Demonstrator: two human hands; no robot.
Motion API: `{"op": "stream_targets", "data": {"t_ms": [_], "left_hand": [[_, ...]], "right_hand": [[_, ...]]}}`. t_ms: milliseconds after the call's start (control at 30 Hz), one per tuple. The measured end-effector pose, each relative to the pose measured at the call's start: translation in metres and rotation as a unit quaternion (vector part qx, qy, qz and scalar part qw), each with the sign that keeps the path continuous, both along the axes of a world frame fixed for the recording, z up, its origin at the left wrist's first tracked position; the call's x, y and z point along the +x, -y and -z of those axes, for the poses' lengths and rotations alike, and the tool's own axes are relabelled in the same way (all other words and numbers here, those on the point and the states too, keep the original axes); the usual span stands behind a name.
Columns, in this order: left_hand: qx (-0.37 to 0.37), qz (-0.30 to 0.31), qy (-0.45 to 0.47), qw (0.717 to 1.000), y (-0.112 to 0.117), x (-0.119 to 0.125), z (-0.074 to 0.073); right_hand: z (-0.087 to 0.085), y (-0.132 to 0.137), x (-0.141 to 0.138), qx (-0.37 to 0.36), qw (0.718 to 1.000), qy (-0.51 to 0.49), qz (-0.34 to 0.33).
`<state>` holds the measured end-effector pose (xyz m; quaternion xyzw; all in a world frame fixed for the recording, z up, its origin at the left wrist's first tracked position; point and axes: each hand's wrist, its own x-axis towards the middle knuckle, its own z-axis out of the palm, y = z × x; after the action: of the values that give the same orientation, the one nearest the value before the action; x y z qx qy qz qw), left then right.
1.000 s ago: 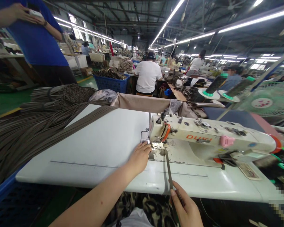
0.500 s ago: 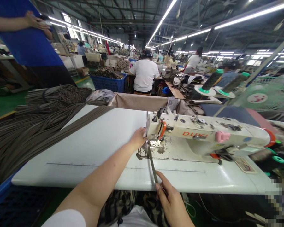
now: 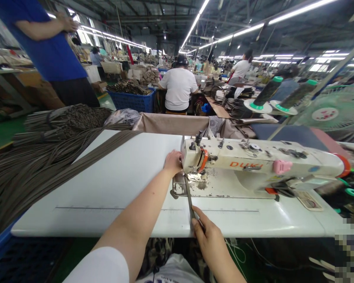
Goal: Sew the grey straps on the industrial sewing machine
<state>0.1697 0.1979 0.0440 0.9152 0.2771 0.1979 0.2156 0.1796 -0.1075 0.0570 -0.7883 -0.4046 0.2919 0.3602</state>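
Note:
A cream sewing machine (image 3: 253, 163) stands on a white table (image 3: 112, 188). My left hand (image 3: 173, 162) reaches to the left end of the machine head, by the needle, and touches it; whether it grips anything I cannot tell. My right hand (image 3: 208, 236) sits at the table's front edge and pinches a narrow dark strip (image 3: 189, 200). The strip runs straight from my fingers up to the presser foot.
A large pile of dark strips (image 3: 32, 161) covers the table's left side and beyond. A beige cloth (image 3: 171, 124) hangs behind the table. Thread cones (image 3: 265, 96) and a fan (image 3: 333, 114) stand at the right. A person in blue (image 3: 53, 51) stands at the left; other workers sit further back.
My left hand has moved up from the plate to the left end of the machine head. My right hand has slid left and closer to the machine along the strip.

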Motion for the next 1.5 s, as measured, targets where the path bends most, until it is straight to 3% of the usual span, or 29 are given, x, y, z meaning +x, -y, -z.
{"op": "stream_targets", "data": {"t_ms": [533, 667, 833, 1000, 1133, 1267, 1367, 1500], "left_hand": [[-0.107, -0.033, 0.105, 0.988, 0.001, 0.001, 0.005], [-0.154, -0.041, 0.151, 0.976, -0.001, 0.0, 0.004], [-0.234, -0.106, 0.234, 0.938, -0.002, -0.007, 0.01], [-0.356, -0.137, 0.325, 0.865, 0.015, -0.025, 0.018], [-0.436, -0.096, 0.382, 0.809, 0.037, -0.052, 0.013], [-0.459, -0.087, 0.418, 0.779, 0.057, -0.083, 0.003], [-0.456, -0.095, 0.42, 0.779, 0.069, -0.106, -0.003], [-0.426, -0.104, 0.377, 0.816, 0.082, -0.131, -0.01]], "right_hand": [[-0.001, -0.009, 0.0, -0.024, 1.0, 0.008, 0.014], [0.002, -0.008, 0.001, 0.005, 1.0, 0.027, 0.014], [0.003, -0.005, 0.006, 0.085, 0.991, 0.104, 0.029], [-0.006, -0.014, 0.007, 0.153, 0.981, 0.119, 0.022], [-0.015, -0.032, 0.002, 0.192, 0.978, 0.08, 0.013], [-0.019, -0.053, -0.006, 0.174, 0.984, -0.008, -0.027], [-0.018, -0.068, -0.011, 0.13, 0.979, -0.15, -0.052], [-0.013, -0.084, -0.016, 0.104, 0.948, -0.301, -0.02]]}}
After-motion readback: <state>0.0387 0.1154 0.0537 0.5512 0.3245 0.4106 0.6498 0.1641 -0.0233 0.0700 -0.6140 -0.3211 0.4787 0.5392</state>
